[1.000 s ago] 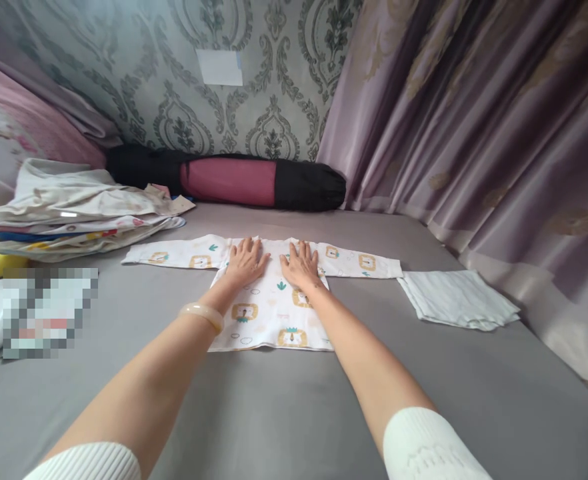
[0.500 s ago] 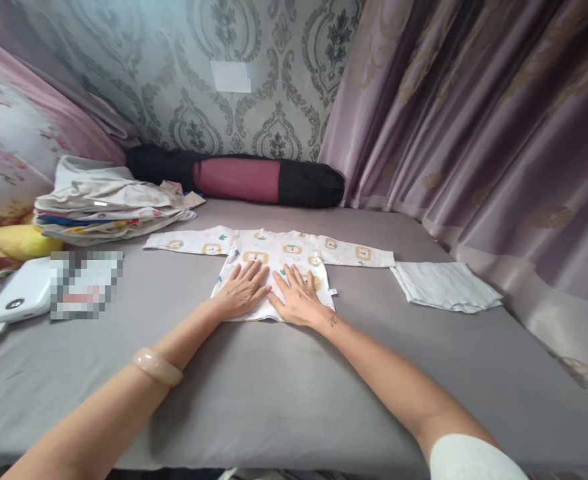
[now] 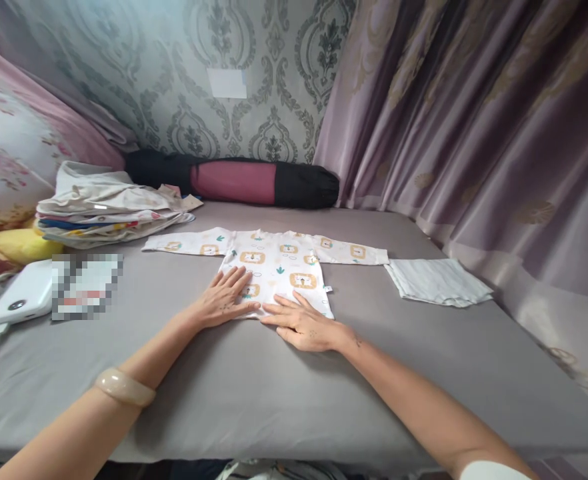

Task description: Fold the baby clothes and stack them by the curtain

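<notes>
A small white long-sleeved shirt (image 3: 277, 263) with yellow lion faces and green leaves lies flat, its sleeves stretched out to both sides. My left hand (image 3: 227, 298) rests with spread fingers on the shirt's lower left side. My right hand (image 3: 301, 323) lies flat across the bottom hem, fingers pointing left and a little apart. Both hands press on the cloth without gripping it. Parts of the hem are hidden under them. A small tag sticks out from the right side seam.
The grey sheet (image 3: 214, 393) covers the surface. A folded white cloth (image 3: 439, 281) touches the right cuff. At left are a clothes pile (image 3: 109, 207), a white power bank (image 3: 27, 290) with cable and a blurred flat item (image 3: 88, 287). A black and maroon roll bag (image 3: 234, 181) lies along the wall.
My left hand has slid left and slightly down on the shirt. My right hand has moved down to the hem and turned its fingers leftward, uncovering more of the print.
</notes>
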`<state>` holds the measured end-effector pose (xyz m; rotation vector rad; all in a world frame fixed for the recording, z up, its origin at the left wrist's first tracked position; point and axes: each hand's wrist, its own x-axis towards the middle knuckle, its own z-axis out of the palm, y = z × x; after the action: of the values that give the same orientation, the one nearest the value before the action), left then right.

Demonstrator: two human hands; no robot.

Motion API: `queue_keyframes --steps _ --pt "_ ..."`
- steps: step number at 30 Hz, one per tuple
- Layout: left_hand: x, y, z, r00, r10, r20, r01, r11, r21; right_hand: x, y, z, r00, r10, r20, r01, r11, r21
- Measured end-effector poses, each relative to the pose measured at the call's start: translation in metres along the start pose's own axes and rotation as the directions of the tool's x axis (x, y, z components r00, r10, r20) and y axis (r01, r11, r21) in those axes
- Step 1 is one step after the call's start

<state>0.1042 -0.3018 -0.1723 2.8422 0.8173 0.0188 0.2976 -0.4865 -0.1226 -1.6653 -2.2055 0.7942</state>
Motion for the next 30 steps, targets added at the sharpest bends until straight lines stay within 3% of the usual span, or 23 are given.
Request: queue_keyframes --steps 5,10,13,15,16,18,21,23,25,30 --pt "0.004 0.012 -0.002 0.997 -0.071 0.031 0.071 0.997 -0.003 -0.007 0.006 -0.007 0.999 -0.022 0.036 0.012 0.966 0.258" --pt "0.009 0.022 -0.014 0.991 -0.006 0.134 0.012 0.999 -0.038 -0.012 0.028 -0.021 0.998 -0.053 0.030 0.028 0.842 0.538" --pt "0.015 0.035 -0.021 0.979 0.088 0.182 -0.077 0.995 -0.068 -0.012 0.045 -0.033 0.997 0.077 -0.033 -0.032 0.712 0.702" --pt "0.022 0.048 -0.023 0.974 0.154 0.169 -0.141 0.986 -0.087 -0.009 0.058 -0.042 0.965 0.222 -0.139 -0.043 0.659 0.751" --pt "0.027 0.055 -0.023 0.973 0.179 0.149 -0.165 0.981 -0.100 -0.007 0.066 -0.048 0.931 0.305 -0.201 -0.047 0.646 0.762" --pt "0.040 0.069 -0.021 0.974 0.209 0.093 -0.195 0.971 -0.138 -0.002 0.080 -0.058 0.813 0.485 -0.323 -0.062 0.623 0.780" --pt "0.061 0.088 -0.012 0.976 0.219 0.005 -0.214 0.959 -0.187 0.005 0.100 -0.075 0.555 0.710 -0.434 -0.092 0.570 0.816" --pt "0.072 0.098 -0.002 0.979 0.198 -0.050 -0.204 0.960 -0.189 0.010 0.110 -0.085 0.409 0.790 -0.456 -0.104 0.536 0.838" --pt "0.078 0.105 0.008 0.981 0.155 -0.117 -0.173 0.971 -0.167 0.014 0.119 -0.092 0.318 0.827 -0.463 -0.107 0.517 0.849" --pt "0.078 0.112 0.028 0.961 0.099 -0.258 -0.127 0.988 -0.091 0.024 0.140 -0.097 0.160 0.868 -0.470 -0.121 0.490 0.863"
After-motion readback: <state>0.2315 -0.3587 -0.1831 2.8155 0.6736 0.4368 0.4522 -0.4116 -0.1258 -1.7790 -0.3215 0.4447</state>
